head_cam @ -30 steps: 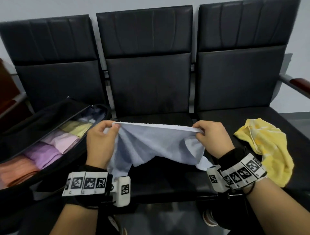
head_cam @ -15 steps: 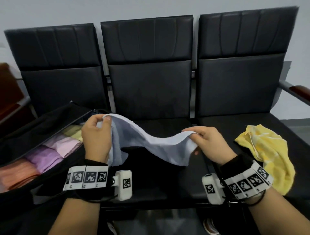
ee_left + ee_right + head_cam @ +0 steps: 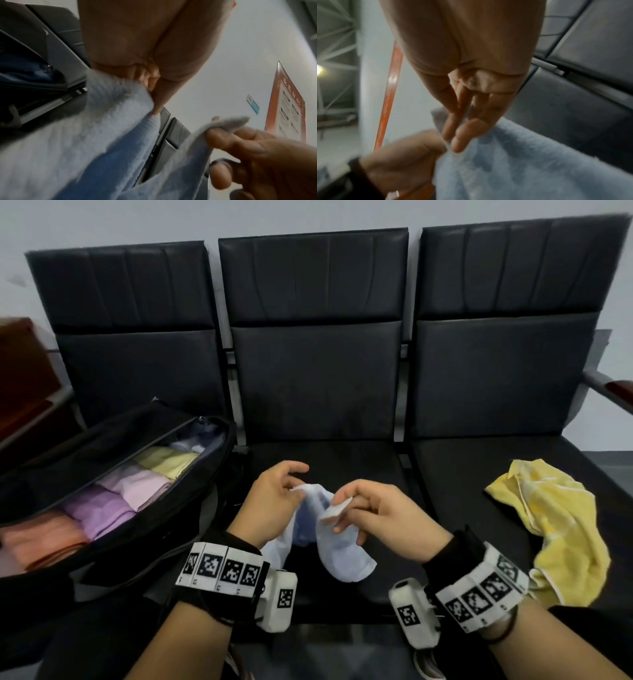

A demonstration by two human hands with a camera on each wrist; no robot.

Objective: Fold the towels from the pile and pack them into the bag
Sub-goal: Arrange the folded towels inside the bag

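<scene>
**Two corners meet above the middle seat**

The left hand (image 3: 274, 501) and the right hand (image 3: 373, 515) are close together over the middle seat (image 3: 342, 460) of a row of black chairs. Each hand pinches a corner of the pale blue towel (image 3: 342, 559) between thumb and curled fingers, and the rest of the cloth hangs in a loop below them, toward the near edge of the seat. The corners are near each other but not yet lined up.

The likely trouble is a crooked fold: if the two corners are joined while the hanging loop is twisted, the halves will not match and the bundle may come out too bulky for the bag. A light pinch could also let one corner slip, dropping the cloth toward the floor in front of the seat edge.

The black bag (image 3: 51, 474) lies open on the left seat, just beside the left hand, with folded towels (image 3: 130, 491) packed in a row; the far end of the row looks like the only room left. The middle seat is bare behind the hands and offers a flat place for smoothing. A crumpled yellow towel (image 3: 561, 525) waits on the right seat, well apart from the hands.
</scene>
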